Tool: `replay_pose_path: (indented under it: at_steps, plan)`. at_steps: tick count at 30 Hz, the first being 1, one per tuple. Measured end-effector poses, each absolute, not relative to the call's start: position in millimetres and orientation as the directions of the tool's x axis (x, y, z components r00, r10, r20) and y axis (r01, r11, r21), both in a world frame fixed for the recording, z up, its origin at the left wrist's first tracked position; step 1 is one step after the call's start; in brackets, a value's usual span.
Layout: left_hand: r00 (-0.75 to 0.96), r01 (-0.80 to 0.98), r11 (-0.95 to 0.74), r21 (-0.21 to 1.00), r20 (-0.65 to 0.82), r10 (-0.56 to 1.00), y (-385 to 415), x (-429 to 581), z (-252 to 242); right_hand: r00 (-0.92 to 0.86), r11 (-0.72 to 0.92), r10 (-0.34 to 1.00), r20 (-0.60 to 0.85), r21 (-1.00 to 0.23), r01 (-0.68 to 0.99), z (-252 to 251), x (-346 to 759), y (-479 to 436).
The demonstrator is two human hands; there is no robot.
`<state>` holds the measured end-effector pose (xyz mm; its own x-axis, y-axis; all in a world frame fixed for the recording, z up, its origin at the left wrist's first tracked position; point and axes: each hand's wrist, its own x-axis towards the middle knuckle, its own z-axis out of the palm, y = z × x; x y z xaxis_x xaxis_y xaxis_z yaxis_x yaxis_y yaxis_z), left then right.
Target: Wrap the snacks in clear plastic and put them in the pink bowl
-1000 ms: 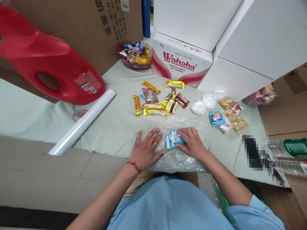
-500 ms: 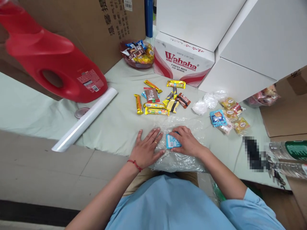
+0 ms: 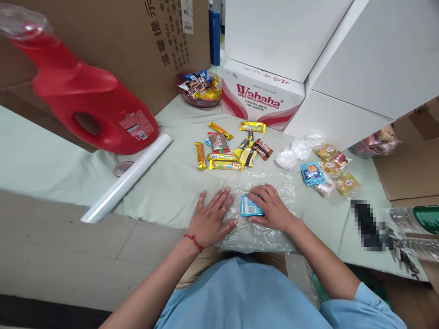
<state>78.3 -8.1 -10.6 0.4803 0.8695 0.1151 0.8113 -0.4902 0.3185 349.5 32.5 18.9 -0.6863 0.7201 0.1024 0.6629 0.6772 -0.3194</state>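
My left hand (image 3: 211, 218) lies flat, fingers spread, on the left edge of a clear plastic sheet (image 3: 260, 230) spread on the pale green cloth. My right hand (image 3: 270, 206) rests on a small stack of blue snack packets (image 3: 249, 206) lying on that sheet, its fingers curled over their right side. Beyond the sheet lies a cluster of yellow and brown candy bars (image 3: 228, 148).
A red detergent jug (image 3: 89, 107) and a white roll (image 3: 126, 178) lie at left. A bowl of sweets (image 3: 200, 89), a Wahaha box (image 3: 260, 93) and white boxes (image 3: 343, 59) stand behind. Mixed snack packets (image 3: 329, 171) and crumpled plastic (image 3: 295, 151) lie right; bottles (image 3: 411, 224) at far right.
My right hand has drawn the fanned blue packets together into one stack and slid them slightly left. My left hand has stayed flat on the sheet.
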Motion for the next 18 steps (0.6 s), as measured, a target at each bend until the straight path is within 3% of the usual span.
replay_pose_path:
  at_steps: [7,14,18]
  plan:
    - [0.516,0.763,-0.515,0.39,0.113,0.849,-2,58,-11,-0.582,0.62,0.771,0.259,-0.518,0.59,48,394,-11]
    - [0.629,0.661,-0.613,0.433,0.127,0.767,1,33,3,-0.558,0.594,0.802,0.212,-0.383,0.708,16,423,-87]
    - [0.69,0.61,-0.659,0.44,0.116,0.715,-1,34,6,-0.404,0.508,0.86,0.312,-0.455,0.731,19,423,-78]
